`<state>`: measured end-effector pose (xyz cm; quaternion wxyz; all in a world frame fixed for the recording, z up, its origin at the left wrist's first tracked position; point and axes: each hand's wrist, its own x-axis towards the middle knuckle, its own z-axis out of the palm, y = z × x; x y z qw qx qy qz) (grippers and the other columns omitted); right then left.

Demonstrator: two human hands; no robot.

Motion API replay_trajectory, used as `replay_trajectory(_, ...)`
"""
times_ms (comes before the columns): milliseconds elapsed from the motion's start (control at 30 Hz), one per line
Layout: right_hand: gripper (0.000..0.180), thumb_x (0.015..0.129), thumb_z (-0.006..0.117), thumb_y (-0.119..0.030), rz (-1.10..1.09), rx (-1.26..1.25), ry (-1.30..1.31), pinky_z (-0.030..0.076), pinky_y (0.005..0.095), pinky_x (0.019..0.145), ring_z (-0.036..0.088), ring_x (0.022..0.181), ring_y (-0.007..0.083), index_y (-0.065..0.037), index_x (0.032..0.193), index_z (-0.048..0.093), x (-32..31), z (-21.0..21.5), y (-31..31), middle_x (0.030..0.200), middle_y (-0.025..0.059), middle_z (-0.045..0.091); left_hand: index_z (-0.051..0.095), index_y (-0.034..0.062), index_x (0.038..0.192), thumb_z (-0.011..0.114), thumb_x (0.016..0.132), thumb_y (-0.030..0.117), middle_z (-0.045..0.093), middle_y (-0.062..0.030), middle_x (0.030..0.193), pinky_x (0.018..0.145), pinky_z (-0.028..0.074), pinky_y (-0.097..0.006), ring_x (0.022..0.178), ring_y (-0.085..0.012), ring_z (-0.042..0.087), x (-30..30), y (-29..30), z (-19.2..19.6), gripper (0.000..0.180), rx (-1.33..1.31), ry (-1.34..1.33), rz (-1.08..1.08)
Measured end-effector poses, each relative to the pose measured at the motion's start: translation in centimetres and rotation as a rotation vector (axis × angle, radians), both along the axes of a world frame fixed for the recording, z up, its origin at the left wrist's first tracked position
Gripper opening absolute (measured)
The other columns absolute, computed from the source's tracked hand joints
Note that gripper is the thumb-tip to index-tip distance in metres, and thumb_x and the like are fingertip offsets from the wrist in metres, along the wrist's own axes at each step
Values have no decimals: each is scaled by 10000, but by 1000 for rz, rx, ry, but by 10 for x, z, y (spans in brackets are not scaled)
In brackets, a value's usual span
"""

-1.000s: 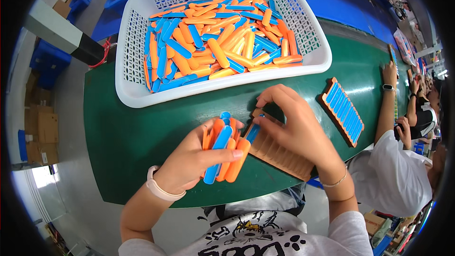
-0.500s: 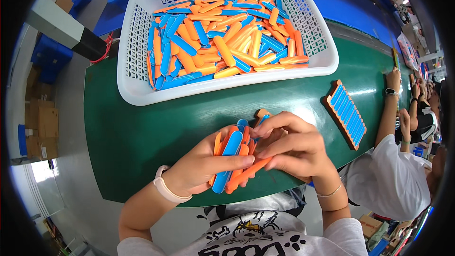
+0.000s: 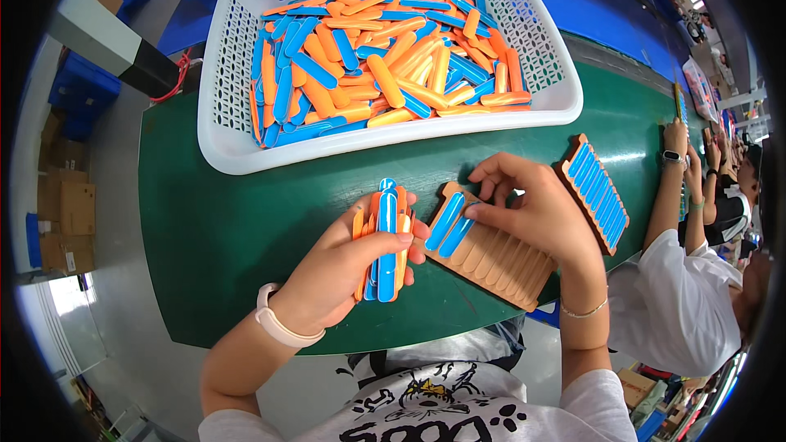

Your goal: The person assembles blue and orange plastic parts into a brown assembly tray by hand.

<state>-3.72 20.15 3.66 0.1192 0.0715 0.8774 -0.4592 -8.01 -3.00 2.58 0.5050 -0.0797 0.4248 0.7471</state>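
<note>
My left hand (image 3: 337, 260) is closed around a bundle of flat, round-ended sticks (image 3: 386, 250), orange and blue, with a blue face on top under my thumb. To its right, a wooden board with grooves (image 3: 501, 266) lies tilted on the table. Two blue-faced sticks (image 3: 444, 222) lie side by side in its leftmost grooves; the other visible grooves are bare. Over the board hovers my right hand (image 3: 536, 205), its thumb tip touching the upper end of the second blue stick (image 3: 457, 234). Its index finger is bent and apart from the thumb.
A white perforated basket (image 3: 393, 137) heaped with orange and blue sticks stands at the back of the green table (image 3: 221, 221). On the right lies a second board (image 3: 596, 188) filled with blue sticks. Beyond it, a co-worker in a white shirt (image 3: 688, 303) works at the table.
My right hand has moved away from the bundle to the grooved board, uncovering it and two blue sticks in it. The orange stick it pinched is no longer there. My left hand shifted slightly left.
</note>
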Motion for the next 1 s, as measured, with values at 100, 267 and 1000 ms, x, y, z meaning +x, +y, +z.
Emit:
replay_trajectory(100,328,728,745,-94,-18,61,45,474,296,591,565,631,166,10,998,590,1,0,-9,794,84,617,455,20,1189,668,839,132,580,-90,961,618,504,-281,773,-156,595,1,1,2,424,-78,75,-40)
replay_trajectory(267,309,742,753,-106,-30,97,213,470,285,585,562,630,154,10,987,604,7,-3,-9,798,77,617,467,8,1162,720,800,106,592,-81,866,547,484,-269,680,-160,608,4,5,12,452,-182,157,-134)
replay_trajectory(1000,290,722,766,-114,-184,197,217,470,307,718,556,758,204,-18,964,637,33,-8,-22,834,87,609,419,25,1261,716,783,68,583,-86,980,664,505,-278,808,-158,610,5,1,9,564,-176,154,-246)
